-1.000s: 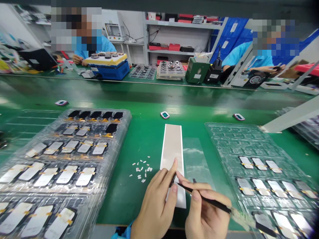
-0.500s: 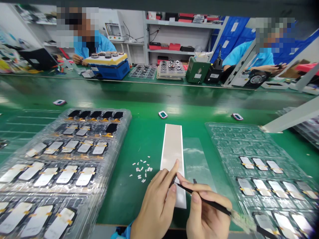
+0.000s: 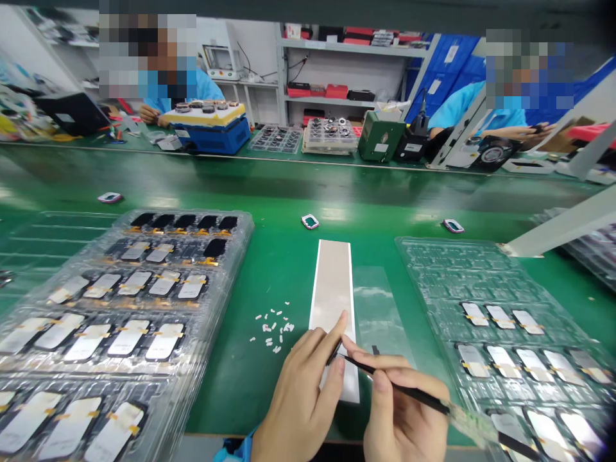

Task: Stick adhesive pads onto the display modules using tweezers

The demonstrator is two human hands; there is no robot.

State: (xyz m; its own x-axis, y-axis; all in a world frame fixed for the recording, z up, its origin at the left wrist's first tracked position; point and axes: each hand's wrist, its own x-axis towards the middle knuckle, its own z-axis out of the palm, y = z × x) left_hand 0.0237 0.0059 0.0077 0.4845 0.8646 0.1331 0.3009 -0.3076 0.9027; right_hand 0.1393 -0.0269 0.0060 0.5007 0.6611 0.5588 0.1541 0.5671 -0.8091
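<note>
My left hand pinches a small dark part between thumb and forefinger, right over the near end of a long tan strip lying on the green bench. My right hand grips black tweezers whose tips meet that part at my left fingertips. A scatter of small white peeled bits lies just left of the strip. A clear film sheet lies to its right.
Stacked clear trays of small screens fill the left; another clear tray, partly filled, sits right. Small pink-framed parts ride the green conveyor beyond. Two people in blue sit across, with shelves behind them.
The pink-framed parts on the conveyor have drifted left. My hands have barely shifted over the strip.
</note>
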